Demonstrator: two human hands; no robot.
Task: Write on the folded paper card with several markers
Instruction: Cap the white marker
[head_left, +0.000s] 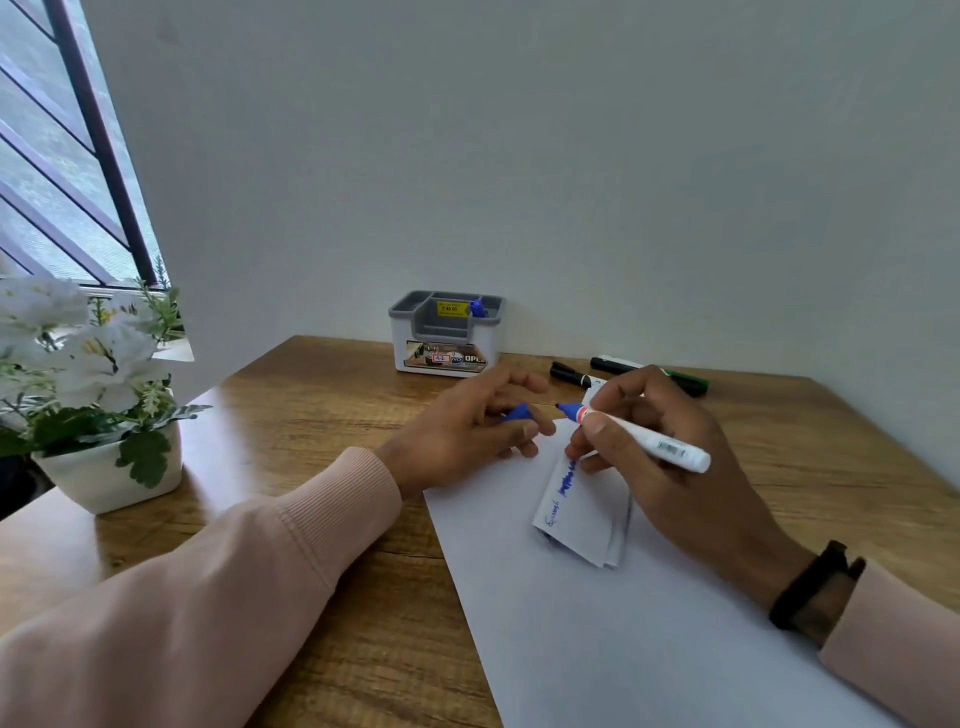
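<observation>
The marker (636, 439) is clamped in the right fingers (597, 428), its cap (517, 413) pinched in the left fingers (530, 428); the cap should be pushed on squarely.

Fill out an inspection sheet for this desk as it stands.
Surface: brown wooden table, large white paper sheet laid on it.
Job's things: folded white paper card with blue writing on the sheet; uncapped blue-tipped white marker; blue marker cap; black marker and green-ended marker lying behind.
Clutter: grey-and-white plastic desk organiser holding a blue item; white pot of white flowers.
Hands: right hand grips the marker; left hand fingers hold the cap.
Cables: nothing seen.
Surroundings: plain wall, barred window at left.
</observation>
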